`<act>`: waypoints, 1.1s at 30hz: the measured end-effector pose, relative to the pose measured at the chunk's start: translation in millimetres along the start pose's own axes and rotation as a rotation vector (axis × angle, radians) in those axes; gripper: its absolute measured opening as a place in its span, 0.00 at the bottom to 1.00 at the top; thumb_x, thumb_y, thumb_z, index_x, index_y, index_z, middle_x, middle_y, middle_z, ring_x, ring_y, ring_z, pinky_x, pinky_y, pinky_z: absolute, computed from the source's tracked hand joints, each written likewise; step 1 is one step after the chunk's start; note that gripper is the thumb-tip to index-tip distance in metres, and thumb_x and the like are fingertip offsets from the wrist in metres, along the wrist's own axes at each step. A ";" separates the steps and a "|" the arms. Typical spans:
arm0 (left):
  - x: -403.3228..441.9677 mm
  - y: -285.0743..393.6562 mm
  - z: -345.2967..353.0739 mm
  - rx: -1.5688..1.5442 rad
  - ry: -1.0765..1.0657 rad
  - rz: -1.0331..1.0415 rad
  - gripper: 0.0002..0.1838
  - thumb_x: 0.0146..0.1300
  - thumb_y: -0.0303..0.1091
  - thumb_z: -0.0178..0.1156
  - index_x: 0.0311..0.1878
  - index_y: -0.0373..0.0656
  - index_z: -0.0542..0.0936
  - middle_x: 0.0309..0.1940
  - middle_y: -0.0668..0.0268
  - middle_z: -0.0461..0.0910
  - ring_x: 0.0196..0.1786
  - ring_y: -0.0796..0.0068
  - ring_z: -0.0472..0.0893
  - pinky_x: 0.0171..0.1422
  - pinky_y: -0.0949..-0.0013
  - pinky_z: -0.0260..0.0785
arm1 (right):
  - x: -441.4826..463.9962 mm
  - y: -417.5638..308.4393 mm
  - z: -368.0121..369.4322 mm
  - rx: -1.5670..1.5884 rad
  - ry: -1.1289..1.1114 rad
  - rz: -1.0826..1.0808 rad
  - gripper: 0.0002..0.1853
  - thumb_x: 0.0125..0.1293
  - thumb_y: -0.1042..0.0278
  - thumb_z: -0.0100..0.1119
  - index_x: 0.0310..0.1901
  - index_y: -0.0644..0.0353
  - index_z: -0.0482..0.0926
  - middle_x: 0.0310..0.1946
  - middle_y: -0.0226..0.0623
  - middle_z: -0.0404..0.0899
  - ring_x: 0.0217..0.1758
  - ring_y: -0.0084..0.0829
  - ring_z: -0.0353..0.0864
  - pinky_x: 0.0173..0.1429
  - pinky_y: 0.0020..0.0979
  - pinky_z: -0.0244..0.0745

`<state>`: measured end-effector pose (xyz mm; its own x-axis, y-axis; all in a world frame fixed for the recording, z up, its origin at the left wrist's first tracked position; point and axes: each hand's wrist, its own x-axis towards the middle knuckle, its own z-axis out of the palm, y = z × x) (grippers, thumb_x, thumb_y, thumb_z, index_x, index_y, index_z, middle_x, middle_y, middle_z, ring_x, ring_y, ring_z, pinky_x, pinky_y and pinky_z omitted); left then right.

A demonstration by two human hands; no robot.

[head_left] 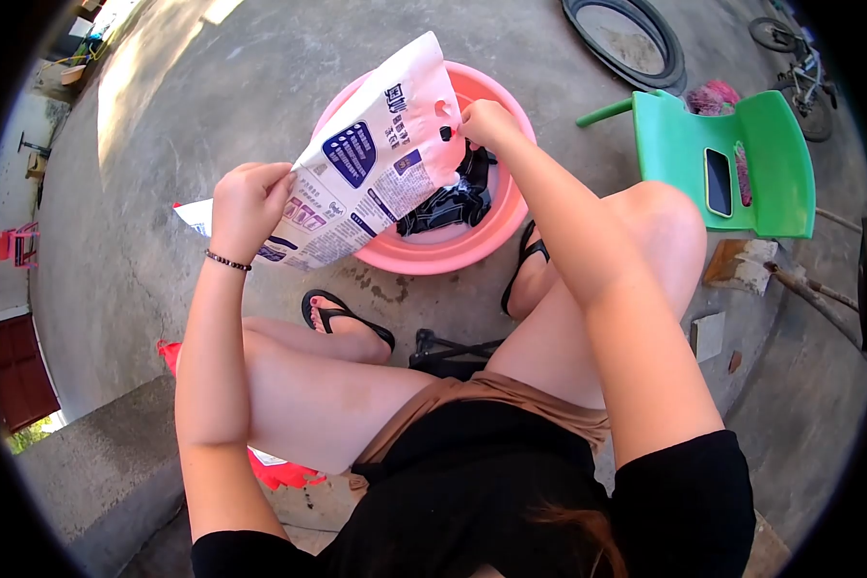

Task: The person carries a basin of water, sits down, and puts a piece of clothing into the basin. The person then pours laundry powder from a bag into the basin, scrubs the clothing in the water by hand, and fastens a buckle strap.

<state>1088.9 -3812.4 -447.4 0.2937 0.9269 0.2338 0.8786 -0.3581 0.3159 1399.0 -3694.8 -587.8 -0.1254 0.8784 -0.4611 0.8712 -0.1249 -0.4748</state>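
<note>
Left hand (249, 197): grip pinching one edge of a printed white-and-pink bag (371, 159). Right hand (485, 123): grip pinching the bag's pink end, beside its cut-outs. The bag is held slanted, partly above a pink basin (429, 260) containing black cloth (453, 204), on concrete floor (164, 279).

Both arms out in front, and here's the left arm (210, 376), a bend at the elbow, forearm running almost straight up the view! The left hand (249, 204) is curled in, thumb and fingers drawn together in a pinch. Over to the right arm (602, 260), slanting forward and inward, stretching farther out than the left, and there's the right hand (488, 125) at its end, curled and pinching too!
</note>
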 end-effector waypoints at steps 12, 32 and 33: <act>-2.4 -12.4 -9.8 -0.047 0.017 -0.064 0.06 0.52 0.29 0.61 0.33 0.38 0.82 0.27 0.55 0.80 0.30 0.58 0.79 0.36 0.64 0.70 | -2.7 -4.8 0.9 0.484 -0.177 -0.173 0.14 0.53 0.64 0.62 0.42 0.57 0.78 0.32 0.33 0.82 0.29 0.24 0.82 0.31 0.26 0.74; -22.9 -70.3 -41.4 -0.060 0.022 -0.317 0.09 0.57 0.28 0.61 0.39 0.32 0.81 0.26 0.56 0.82 0.26 0.77 0.79 0.33 0.75 0.69 | -45.1 -53.6 21.2 0.533 -0.653 -0.226 0.18 0.55 0.65 0.59 0.46 0.65 0.75 0.39 0.43 0.80 0.35 0.32 0.85 0.39 0.26 0.80; -21.4 -73.1 -37.8 -0.019 0.015 -0.298 0.10 0.57 0.28 0.60 0.39 0.32 0.81 0.26 0.55 0.82 0.27 0.73 0.80 0.34 0.73 0.69 | -42.2 -52.5 24.6 0.484 -0.639 -0.212 0.17 0.53 0.66 0.60 0.44 0.66 0.76 0.37 0.44 0.81 0.34 0.32 0.85 0.38 0.26 0.80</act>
<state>1004.1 -3810.4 -440.7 0.0186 0.9897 0.1418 0.9181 -0.0730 0.3895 1346.9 -3736.7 -561.9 -0.6367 0.4927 -0.5932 0.5163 -0.2989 -0.8025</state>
